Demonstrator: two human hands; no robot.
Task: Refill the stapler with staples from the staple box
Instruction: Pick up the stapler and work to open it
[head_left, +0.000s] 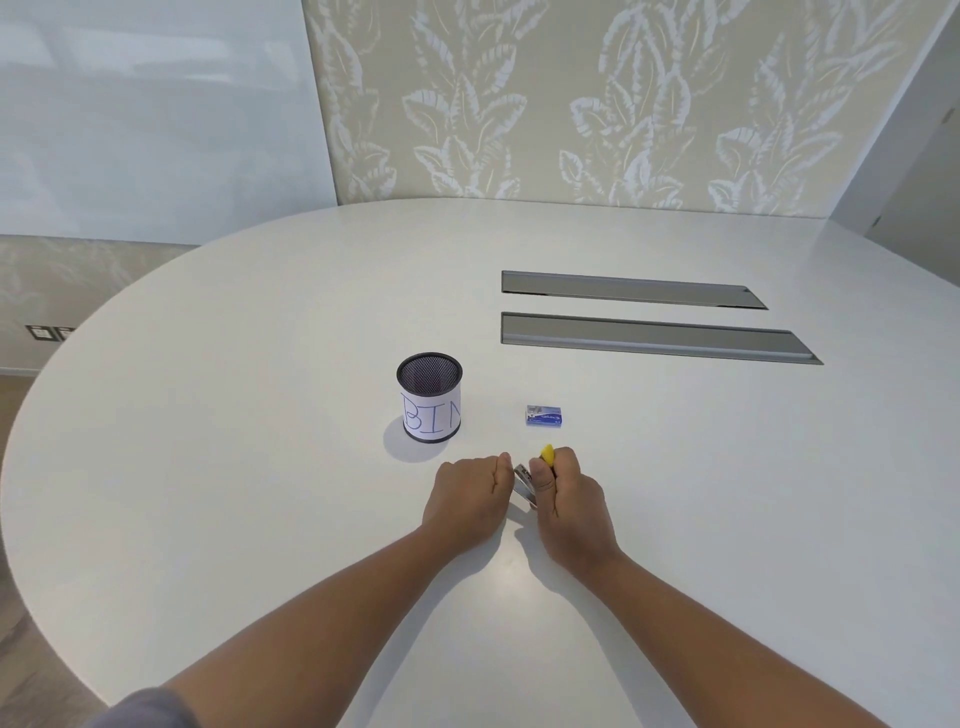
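Note:
A small stapler (525, 483) with a silver metal body and a yellow top lies between my two hands near the middle of the white table (260, 415). My right hand (569, 499) grips it, fingers curled round the yellow part, thumb on the metal. My left hand (467, 493) is curled against the stapler's left end; whether it pinches the metal is hidden by its fingers. The blue staple box (544, 415) lies closed on the table just beyond my right hand.
A black mesh cup (429, 397) with a paper label reading "BIN" stands left of the staple box. Two long grey cable slots (649, 338) are set into the table farther back on the right. A patterned wall rises behind the table.

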